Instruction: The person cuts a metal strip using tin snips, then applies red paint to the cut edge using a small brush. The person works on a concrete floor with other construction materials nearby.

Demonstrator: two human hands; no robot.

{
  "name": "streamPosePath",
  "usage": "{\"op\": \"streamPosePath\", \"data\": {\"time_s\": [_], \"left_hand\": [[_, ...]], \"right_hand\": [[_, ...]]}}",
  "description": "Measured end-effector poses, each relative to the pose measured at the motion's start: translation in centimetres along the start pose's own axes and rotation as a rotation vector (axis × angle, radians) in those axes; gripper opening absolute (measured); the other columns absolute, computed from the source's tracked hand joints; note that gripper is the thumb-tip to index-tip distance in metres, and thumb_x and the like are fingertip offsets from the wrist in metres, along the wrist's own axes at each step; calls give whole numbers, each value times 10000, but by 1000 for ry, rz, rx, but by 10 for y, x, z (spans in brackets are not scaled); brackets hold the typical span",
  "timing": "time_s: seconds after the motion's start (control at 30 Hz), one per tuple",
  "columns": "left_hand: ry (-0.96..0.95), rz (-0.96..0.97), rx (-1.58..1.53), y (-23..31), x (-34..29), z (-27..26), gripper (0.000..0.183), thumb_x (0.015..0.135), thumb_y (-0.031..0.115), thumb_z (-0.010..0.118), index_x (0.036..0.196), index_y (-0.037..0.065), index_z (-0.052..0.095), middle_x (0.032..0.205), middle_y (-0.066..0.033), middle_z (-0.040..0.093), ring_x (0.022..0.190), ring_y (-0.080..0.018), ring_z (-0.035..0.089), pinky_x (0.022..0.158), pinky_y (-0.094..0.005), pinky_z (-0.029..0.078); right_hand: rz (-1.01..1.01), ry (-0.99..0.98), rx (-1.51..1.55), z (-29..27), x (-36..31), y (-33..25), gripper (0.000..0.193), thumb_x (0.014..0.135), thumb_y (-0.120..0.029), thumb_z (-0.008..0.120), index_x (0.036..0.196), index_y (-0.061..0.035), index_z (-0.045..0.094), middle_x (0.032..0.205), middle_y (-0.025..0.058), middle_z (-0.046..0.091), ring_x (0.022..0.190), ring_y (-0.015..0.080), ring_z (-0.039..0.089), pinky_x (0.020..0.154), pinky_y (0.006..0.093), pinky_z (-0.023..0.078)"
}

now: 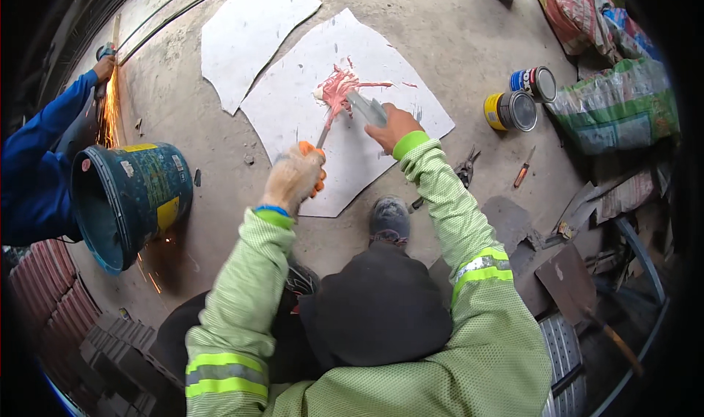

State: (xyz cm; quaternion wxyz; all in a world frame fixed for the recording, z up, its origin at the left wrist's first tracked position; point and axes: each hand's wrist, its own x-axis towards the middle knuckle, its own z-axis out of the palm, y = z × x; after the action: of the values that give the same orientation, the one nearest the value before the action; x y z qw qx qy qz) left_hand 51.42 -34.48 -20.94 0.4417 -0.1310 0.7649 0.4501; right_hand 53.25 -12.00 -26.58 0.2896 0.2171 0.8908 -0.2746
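My left hand (292, 176), in a pale work glove, is closed round a thin metal-bladed tool (323, 134). Orange shows at its fingers; whether that is glove or handle I cannot tell. The blade's far end reaches into a smeared mound of pink paste (339, 87) with some cream-coloured paste at its left side. Bare, my right hand (397, 129) grips a flat grey scraper-like piece (369, 109), slanted with its far edge at the paste. Under both hands lies an irregular white sheet (396, 65) on the concrete floor.
Another white sheet (249, 32) lies far left. At left, a person's blue sleeve (44, 145) and a sparking power tool (106, 50) are beside a dark green bucket (136, 197). Two cans (511, 111), pliers (466, 169), an orange-handled screwdriver (523, 169) and sacks (616, 105) are at right.
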Motion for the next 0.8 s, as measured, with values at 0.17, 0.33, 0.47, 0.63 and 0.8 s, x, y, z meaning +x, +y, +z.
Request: {"op": "streamPosePath", "data": {"time_s": [0.17,0.33,0.47,0.63,0.8], "left_hand": [[82,243,717,31,17,-48,279,966,251,461,922,1,575,639,-87,634,540,-224,637,543,-362,520],[63,339,828,31,11,-85,273,957,233,468,874,-6,570,592,-120,587,518,-235,613,534,-389,483],[18,374,780,10,19,-98,261,943,221,481,854,-9,564,611,-120,593,520,-232,605,539,-390,468],[54,351,602,-19,39,-97,233,930,204,498,855,-9,554,649,-106,589,505,-192,574,519,-355,460],[40,314,438,-38,47,-97,218,934,198,507,885,-8,558,659,-74,570,500,-138,538,489,-310,444]], "right_hand": [[-81,131,-298,-16,0,14,669,801,-328,688,1390,-123,445,1204,152,577,1020,336,649,872,457,542],[-176,261,-340,-34,12,87,631,793,-306,676,1381,-185,484,1186,103,602,1037,319,644,869,449,538],[-187,198,-469,-61,29,122,655,777,-327,685,1393,-226,486,1206,86,611,1035,315,650,872,442,536],[-407,84,-379,-72,67,137,685,764,-368,709,1396,-201,502,1218,111,612,1075,323,630,911,407,515],[-464,5,-289,-70,92,135,697,754,-361,722,1395,-180,516,1198,137,608,1068,318,618,931,388,497]]}}
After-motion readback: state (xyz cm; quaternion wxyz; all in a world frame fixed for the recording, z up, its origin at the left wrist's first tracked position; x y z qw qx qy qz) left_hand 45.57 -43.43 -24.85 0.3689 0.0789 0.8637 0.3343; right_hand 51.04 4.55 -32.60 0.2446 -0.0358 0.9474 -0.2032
